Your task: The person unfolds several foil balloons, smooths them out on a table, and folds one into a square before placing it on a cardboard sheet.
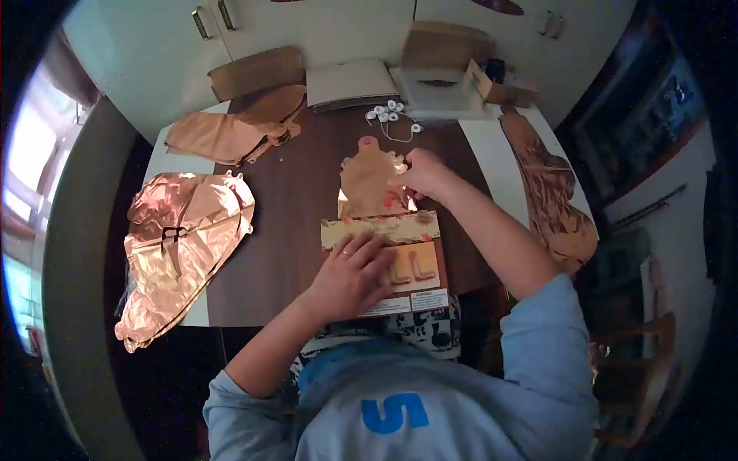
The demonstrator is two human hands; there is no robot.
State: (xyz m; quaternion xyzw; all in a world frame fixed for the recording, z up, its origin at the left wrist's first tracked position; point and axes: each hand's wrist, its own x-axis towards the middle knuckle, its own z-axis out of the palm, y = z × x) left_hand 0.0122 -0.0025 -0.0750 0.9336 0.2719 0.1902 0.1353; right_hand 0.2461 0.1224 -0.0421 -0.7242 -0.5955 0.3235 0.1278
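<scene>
My left hand [354, 274] lies with its fingers spread on a printed package [423, 230] near the table's front edge. The package shows gold letter shapes and white label boxes. A flat rose-gold foil piece [365, 180] with red marks reaches out beyond the package's far edge. At the right side of that foil is my right hand [421, 175], its fingers bent and pressed together at the foil's edge. What its fingertips hold is too small to make out.
Foil pieces lie at the left [184, 238], back left [231, 131] and right [550, 188]. Small white rolls [388, 113] sit behind the foil. Cardboard sheets [350, 83] and an open carton [500, 88] stand at the back. A chair [653, 369] is at the lower right.
</scene>
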